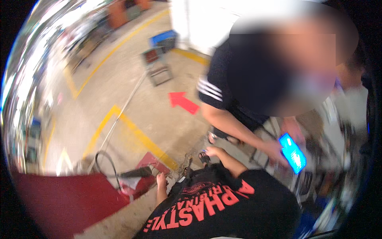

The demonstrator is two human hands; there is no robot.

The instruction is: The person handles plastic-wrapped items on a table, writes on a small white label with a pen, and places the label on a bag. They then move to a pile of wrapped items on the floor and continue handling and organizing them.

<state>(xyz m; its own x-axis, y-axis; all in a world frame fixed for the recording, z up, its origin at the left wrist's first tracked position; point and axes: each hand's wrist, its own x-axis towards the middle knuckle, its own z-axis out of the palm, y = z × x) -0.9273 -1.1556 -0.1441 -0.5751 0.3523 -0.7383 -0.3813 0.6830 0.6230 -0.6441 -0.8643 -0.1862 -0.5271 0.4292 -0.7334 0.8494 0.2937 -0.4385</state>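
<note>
Left hand [161, 180] and right hand [214, 151] seem idle, grips too blurred to tell; any pickup needs a reach.

Red-lettered black shirt [254, 203], red arrow [184, 102], yellow lines [145, 139]

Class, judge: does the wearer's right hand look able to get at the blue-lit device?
Probably not freely: another person's hand holds the device, off to the side of the right hand.
</note>
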